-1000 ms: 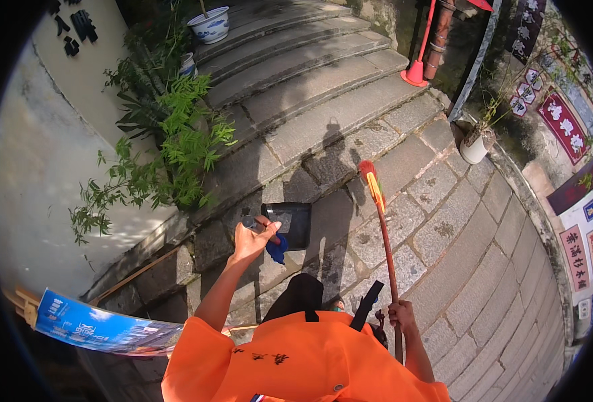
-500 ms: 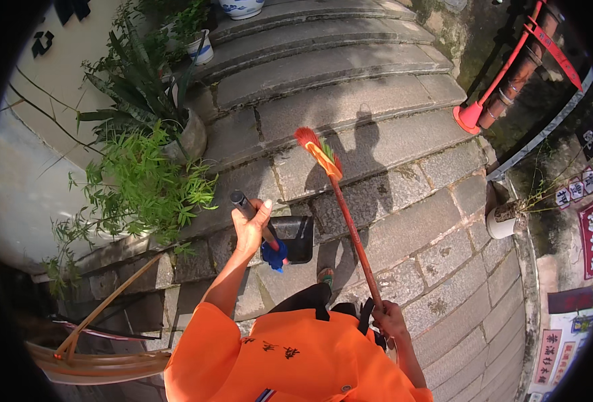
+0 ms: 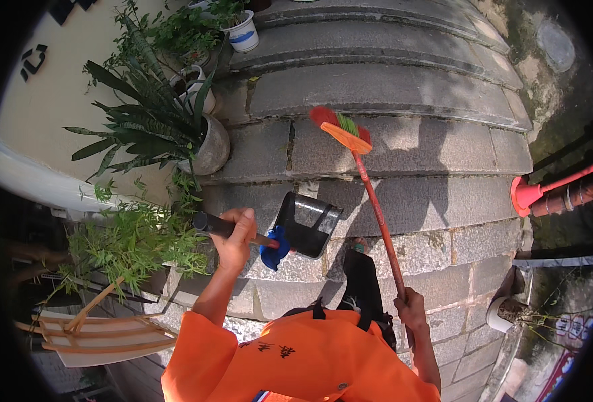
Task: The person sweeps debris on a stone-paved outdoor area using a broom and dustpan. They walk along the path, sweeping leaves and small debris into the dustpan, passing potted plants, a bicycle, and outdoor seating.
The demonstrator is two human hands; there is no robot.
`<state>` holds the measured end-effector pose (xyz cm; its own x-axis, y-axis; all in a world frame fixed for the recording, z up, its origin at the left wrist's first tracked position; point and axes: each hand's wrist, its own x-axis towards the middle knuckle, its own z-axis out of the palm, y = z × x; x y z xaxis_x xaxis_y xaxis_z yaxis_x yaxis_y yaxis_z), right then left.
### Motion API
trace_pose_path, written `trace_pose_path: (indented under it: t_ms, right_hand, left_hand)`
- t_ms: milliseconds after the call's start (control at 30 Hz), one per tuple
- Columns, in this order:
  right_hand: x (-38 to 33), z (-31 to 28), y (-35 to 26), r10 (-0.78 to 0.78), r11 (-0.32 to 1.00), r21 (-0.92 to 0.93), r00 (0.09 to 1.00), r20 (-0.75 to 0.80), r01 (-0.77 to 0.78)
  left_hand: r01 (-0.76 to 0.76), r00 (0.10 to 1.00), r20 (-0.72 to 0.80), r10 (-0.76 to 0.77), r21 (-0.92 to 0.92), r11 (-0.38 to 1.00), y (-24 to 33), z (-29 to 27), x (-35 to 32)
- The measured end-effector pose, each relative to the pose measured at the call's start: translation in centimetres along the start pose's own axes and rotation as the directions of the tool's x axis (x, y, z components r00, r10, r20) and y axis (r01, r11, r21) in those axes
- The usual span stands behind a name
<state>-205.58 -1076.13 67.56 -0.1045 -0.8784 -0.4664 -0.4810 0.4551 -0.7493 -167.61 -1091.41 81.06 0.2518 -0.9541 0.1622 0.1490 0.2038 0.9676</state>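
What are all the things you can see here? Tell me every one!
broom: one, red handle, orange head with red and green bristles, right hand, over the stone steps
dustpan: one, dark with a blue joint and black grip, left hand
stone steps: several, grey, ahead
potted plants: several, green, left of the steps
wooden chair: one, pale, lower left
red post base: one, far right
left hand: around the dustpan grip
right hand: around the broom handle

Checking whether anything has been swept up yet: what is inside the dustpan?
The dustpan, held by the left hand, shows a dark, shiny inside with no visible debris. Its rear corner near the blue handle joint is shadowed, so small dirt there cannot be ruled out.
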Motion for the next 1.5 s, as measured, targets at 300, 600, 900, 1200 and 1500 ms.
trace_pose_path:
  t_ms: [300,600,900,1200,1500]
  right_hand:
    - [18.9,-12.4,-11.6,-0.296,0.824,-0.462,0.944,0.145,0.329]
    - [40.5,-8.5,-29.2,-0.362,0.666,-0.476,0.806,0.468,0.575]
    - [57.5,2.4,-58.0,-0.226,0.270,-0.675,0.727,0.648,0.686]
    - [56.7,-15.1,-63.6,-0.133,0.184,-0.776,0.798,0.588,0.603]
    - [55.6,-22.2,-63.3,-0.147,0.340,-0.781,0.850,0.506,0.524]
  left_hand:
    - [-0.177,0.963,-0.181,0.197,0.119,0.977,5.5,7.9,11.5]
    - [-0.264,0.873,-0.365,0.324,0.205,0.943,3.3,7.6,22.3]
    - [-0.092,0.878,-0.464,0.119,0.081,0.992,5.1,7.8,31.7]
    - [-0.043,0.816,-0.570,0.098,0.110,0.993,4.9,4.6,34.2]
    - [0.045,0.911,-0.413,0.007,0.117,0.992,4.2,8.7,42.3]
